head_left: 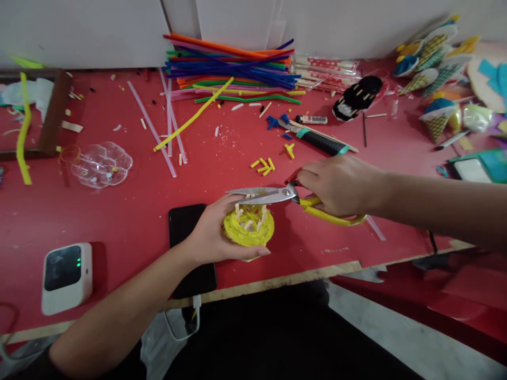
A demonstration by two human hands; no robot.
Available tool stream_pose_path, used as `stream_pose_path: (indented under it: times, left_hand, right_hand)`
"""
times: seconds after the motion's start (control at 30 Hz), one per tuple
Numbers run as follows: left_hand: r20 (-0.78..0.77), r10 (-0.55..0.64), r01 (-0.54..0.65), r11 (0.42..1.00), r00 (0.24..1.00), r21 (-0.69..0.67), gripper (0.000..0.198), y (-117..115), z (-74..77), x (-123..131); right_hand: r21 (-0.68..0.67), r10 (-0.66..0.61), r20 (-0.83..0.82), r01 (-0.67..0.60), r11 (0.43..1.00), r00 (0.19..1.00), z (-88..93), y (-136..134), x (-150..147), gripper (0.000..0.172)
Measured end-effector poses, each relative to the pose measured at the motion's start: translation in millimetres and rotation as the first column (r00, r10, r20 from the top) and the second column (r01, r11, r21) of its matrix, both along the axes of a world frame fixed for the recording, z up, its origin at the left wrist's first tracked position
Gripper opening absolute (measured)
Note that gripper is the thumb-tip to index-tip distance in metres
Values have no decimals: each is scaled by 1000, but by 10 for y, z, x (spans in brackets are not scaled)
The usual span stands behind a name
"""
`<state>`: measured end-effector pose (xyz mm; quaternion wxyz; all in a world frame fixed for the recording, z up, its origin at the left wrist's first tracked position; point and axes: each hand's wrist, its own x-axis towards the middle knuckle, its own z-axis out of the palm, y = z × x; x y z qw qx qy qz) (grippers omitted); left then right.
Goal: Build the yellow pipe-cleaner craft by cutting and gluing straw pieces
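My left hand (212, 237) is closed around a small round yellow woven basket (249, 225) with several pale sticks standing up from it, held just above the red table (119, 211). My right hand (336, 184) grips the yellow handles of a pair of scissors (277, 196). The steel blades point left, and lie over the basket's top, touching or nearly touching the sticks. A black phone (186, 227) lies under my left wrist.
A heap of coloured straws (233, 68) lies at the back. Short yellow straw bits (263, 166), a black-handled knife (320, 141), a clear plastic tray (101, 164) and a white device (66, 277) sit around. Paper crafts (435, 68) crowd the right. The table edge runs near my body.
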<state>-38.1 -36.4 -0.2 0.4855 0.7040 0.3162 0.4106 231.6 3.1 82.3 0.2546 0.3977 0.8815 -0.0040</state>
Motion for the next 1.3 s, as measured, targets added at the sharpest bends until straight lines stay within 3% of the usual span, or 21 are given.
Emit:
stream_pose_path:
  times: [0.27, 0.47, 0.57, 0.67, 0.83, 0.93, 1.17, 1.3]
  left_hand:
    - [23, -18, 17, 999, 1000, 36, 73, 1, -50, 4]
    - [75, 12, -4, 994, 997, -110, 78, -30, -49, 38]
    - [65, 30, -28, 999, 997, -41, 77, -1, -46, 36]
    - [-10, 89, -89, 995, 996, 55, 76, 32, -70, 27]
    - [14, 68, -67, 997, 998, -31, 71, 53, -124, 43]
    - [-9, 80, -80, 997, 997, 2, 73, 64, -136, 49]
    - [-166, 107, -91, 991, 980, 102, 82, 51, -108, 16]
    - [-132, 73, -66, 996, 989, 53, 66, 29, -54, 21]
  right_hand:
    - [-5, -3, -9, 3, 1000, 1000, 14, -15, 8, 32]
    - [172, 54, -66, -42, 984, 996, -55, -36, 88, 31]
    - [210, 60, -81, -42, 977, 995, -33, -45, 91, 32]
    - [176, 3, -60, 8, 984, 998, 32, -47, 71, 35]
    - [150, -84, 24, 80, 985, 996, 106, -73, 77, 36]
    - [166, -93, 42, 85, 982, 995, 111, -110, 144, 37]
    - [239, -185, -47, 191, 952, 982, 151, -243, 408, 34]
    - [227, -217, -50, 222, 948, 975, 181, -318, 497, 38]
